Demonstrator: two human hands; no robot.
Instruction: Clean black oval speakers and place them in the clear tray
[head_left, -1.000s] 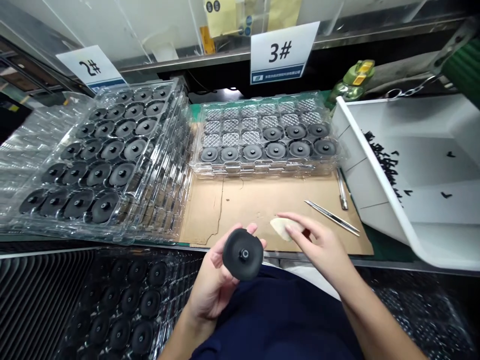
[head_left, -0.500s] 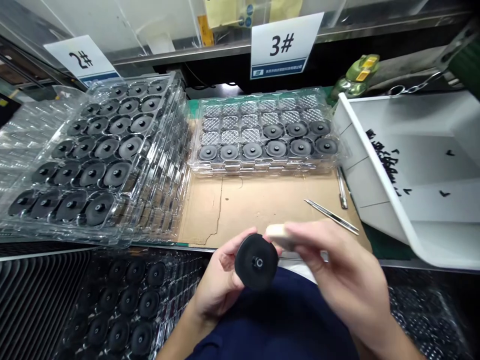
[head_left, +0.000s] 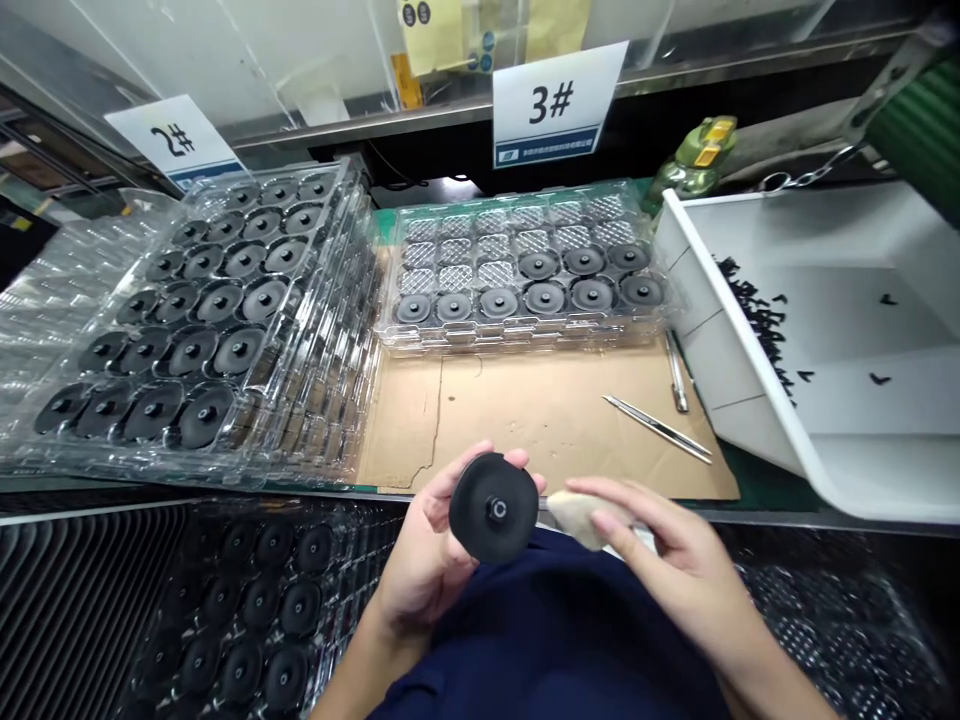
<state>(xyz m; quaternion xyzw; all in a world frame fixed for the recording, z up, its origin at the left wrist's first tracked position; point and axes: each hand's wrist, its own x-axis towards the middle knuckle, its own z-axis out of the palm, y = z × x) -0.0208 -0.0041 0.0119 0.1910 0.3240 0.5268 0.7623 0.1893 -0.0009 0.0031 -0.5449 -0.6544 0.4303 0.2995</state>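
A black round disc with a small hub at its centre (head_left: pixel 484 535) faces up toward me, gripped at its rim by my left hand (head_left: pixel 424 550). Pinched between the thumb and fingers of my right hand (head_left: pixel 675 550) is a pale beige pad (head_left: pixel 581 515), just right of the disc and apart from it. Beyond my hands lies a clear plastic tray (head_left: pixel 517 325) whose front row and part of the second row hold black discs like this one. What the pad is made of I cannot make out.
Stacked clear trays full of discs (head_left: pixel 225 450) stand on the left. Tweezers (head_left: pixel 660 430) and a slim metal tool (head_left: pixel 676 372) lie on the cardboard (head_left: pixel 510 400). A white bin (head_left: pixel 862 340) with small black scraps is at right, a green bottle (head_left: pixel 686 165) behind it.
My right hand has drawn back from the disc's upper edge and lowered, so the pad shows more clearly. The disc in my left hand has shifted slightly left.
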